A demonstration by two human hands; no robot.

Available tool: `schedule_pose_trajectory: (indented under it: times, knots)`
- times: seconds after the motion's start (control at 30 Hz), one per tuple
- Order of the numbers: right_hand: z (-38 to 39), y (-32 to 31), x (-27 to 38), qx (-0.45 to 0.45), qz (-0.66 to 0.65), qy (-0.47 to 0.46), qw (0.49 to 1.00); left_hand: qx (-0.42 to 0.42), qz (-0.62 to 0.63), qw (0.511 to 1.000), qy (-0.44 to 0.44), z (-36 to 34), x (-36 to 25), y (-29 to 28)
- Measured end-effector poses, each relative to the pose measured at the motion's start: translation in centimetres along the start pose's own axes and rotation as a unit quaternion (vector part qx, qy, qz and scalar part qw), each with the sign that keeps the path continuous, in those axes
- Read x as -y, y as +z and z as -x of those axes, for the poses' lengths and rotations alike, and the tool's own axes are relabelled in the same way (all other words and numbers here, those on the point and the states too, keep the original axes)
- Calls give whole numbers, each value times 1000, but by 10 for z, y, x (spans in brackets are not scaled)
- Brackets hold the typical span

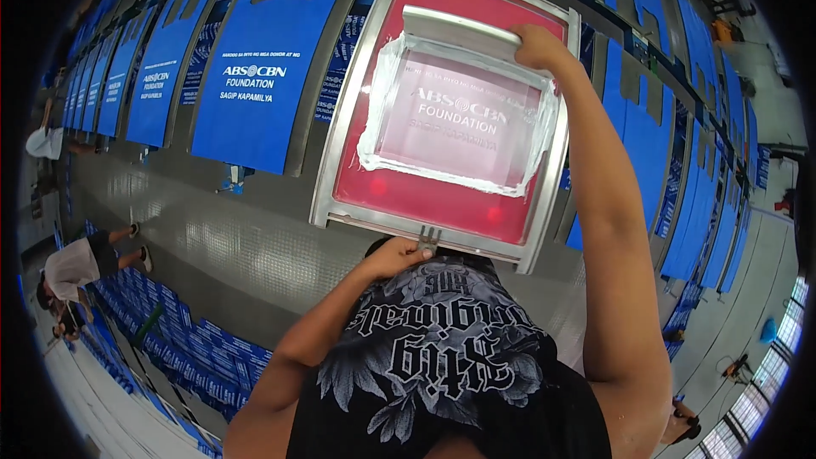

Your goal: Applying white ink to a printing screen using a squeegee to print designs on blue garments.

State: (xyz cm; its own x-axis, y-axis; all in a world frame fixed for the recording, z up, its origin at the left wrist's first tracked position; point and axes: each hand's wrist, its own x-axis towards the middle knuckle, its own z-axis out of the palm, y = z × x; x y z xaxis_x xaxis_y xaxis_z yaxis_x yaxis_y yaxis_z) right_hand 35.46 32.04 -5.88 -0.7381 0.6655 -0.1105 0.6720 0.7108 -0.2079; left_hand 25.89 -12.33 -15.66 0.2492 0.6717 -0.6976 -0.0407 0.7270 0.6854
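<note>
Squeegee (463, 36): best drawn toward the body in one even stroke, with its angle unchanged; as only one end is gripped, pressure is judged likely to be lost at the left end.
Right hand (539, 48): curled around the squeegee's right end.
Left hand (398, 257): closed on the grey tab (430, 236) at the near rail, its lower fingers hidden; the frame should be steadied here so that the lettering is not smeared.
White ink (442, 176): banked around the pale window (463, 110); an unbroken bead ahead of the blade is advised.
Squeegee position: set at the window's far edge, above the red screen (433, 201); blade contact cannot be told.
Squeegee axis: laid crosswise, left to right, the left end slightly farther away; its broad face is turned toward the body.
Screen axis: pointed away from the body, the far end leaned right.
</note>
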Motion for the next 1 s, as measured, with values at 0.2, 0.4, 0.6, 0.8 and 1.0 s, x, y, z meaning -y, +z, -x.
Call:
schedule_pose_trajectory:
  times: [0.2, 0.4, 0.6, 0.8, 1.0]
  knots:
    - [75, -14, 61, 69, -31, 67, 995, -1, -9, 999, 53, 19, -27, 16]
    - [244, 45, 156, -35, -63, 27, 997, -5, 11, 998, 67, 5, -20, 15]
    - [236, 39, 126, -55, -64, 23, 996, -116, -133, 983, -47, -4, -12, 14]
    - [253, 70, 23, -84, -323, 65, 940, -179, -169, 968, -48, 11, -27, 23]
    - [230, 104, 3, -91, -600, 120, 786, -503, -319, 794, 123, 37, -97, -38]
